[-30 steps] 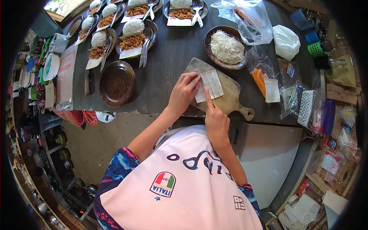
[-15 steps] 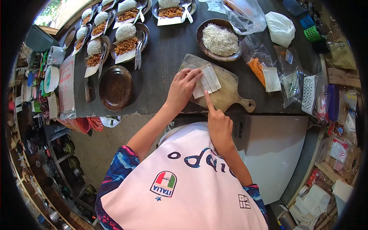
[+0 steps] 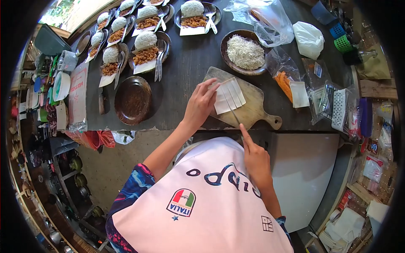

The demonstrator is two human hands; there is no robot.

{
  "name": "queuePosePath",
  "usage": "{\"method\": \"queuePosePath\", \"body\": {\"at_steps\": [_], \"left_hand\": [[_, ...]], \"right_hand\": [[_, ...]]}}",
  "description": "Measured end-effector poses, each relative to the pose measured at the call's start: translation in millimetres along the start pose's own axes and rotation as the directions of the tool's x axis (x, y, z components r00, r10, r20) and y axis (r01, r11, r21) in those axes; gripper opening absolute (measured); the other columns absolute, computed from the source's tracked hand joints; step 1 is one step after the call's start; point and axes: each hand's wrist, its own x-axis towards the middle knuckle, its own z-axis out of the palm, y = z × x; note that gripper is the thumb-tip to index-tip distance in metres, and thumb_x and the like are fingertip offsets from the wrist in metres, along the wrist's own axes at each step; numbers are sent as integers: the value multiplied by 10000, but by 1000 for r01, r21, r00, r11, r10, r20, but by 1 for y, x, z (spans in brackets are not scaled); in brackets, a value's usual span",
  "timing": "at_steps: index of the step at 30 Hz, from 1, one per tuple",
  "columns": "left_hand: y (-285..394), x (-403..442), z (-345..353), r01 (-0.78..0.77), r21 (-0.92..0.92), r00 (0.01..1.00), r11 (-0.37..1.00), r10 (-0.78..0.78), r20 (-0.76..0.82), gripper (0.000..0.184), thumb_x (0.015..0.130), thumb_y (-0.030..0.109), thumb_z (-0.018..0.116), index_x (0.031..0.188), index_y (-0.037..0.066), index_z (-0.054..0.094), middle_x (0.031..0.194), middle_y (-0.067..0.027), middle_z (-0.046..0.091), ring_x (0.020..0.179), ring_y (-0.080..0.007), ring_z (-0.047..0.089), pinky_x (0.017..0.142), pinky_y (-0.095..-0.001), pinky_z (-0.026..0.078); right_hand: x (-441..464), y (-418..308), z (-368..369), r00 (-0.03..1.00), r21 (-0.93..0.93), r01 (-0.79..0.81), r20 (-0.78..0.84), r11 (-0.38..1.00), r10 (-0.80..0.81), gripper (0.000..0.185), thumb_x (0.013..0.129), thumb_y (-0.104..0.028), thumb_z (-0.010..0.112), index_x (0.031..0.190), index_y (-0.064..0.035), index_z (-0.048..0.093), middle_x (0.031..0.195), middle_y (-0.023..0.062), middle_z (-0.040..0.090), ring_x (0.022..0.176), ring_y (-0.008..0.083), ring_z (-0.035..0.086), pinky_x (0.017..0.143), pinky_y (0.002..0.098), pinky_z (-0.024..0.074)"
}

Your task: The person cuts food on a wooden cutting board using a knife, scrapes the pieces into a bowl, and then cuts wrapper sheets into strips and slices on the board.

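Observation:
A white block or stack of sheets (image 3: 232,93), marked with parallel lines, lies on the wooden cutting board (image 3: 253,101). My left hand (image 3: 201,101) rests at its left edge, fingers bent together; whether they grip it I cannot make out. A thin knife (image 3: 235,116) lies with its blade over the white piece. My right hand (image 3: 255,158) is closed round the handle, index finger stretched along it, near the table's front edge. Behind the board stands a brown bowl (image 3: 224,59) of white shreds (image 3: 246,51).
Several plates with rice, brown food and cutlery stand at the back left. A brown plate (image 3: 133,100) sits left of my left arm. Bags of orange food (image 3: 283,85), a white bag (image 3: 309,40) and a white grater (image 3: 339,109) are on the right.
My right hand has drawn back toward me and right, and more of the knife blade shows. My left fingers have lifted slightly at the white piece's edge. The view has shifted a little.

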Motion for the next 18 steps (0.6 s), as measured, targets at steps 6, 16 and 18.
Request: {"method": "queuePosePath", "body": {"at_steps": [6, 16, 18], "left_hand": [[-3, -12, -16, 6, 8, 998, 1000, -7, 66, 332, 938, 71, 703, 1261, -3, 688, 1290, -111, 644, 1179, -319, 608, 1012, -421, 529], [-3, -18, -9, -18, 64, 997, 998, 13, 81, 380, 946, 83, 703, 1312, -11, 667, 1316, -128, 600, 1232, -337, 567, 1044, -434, 508], [-1, -18, -5, 2, 57, 998, 998, -5, 62, 390, 940, 79, 708, 1316, -11, 664, 1317, -129, 596, 1237, -340, 561, 1053, -436, 505]], "right_hand": [[42, -19, 20, 990, 0, 43, -135, 999, -42, 733, 1004, -94, 565, 1653, -349, 342, 701, 144, 647, 627, 385, 703, 601, 545, 562], [70, -41, 41, 995, -157, 36, -88, 987, -50, 754, 996, -93, 574, 1659, -355, 328, 730, 139, 656, 657, 382, 727, 610, 511, 599], [70, -39, 43, 995, -157, 33, -86, 987, -47, 748, 1001, -103, 576, 1659, -356, 327, 731, 141, 655, 654, 381, 726, 605, 512, 598]]}}
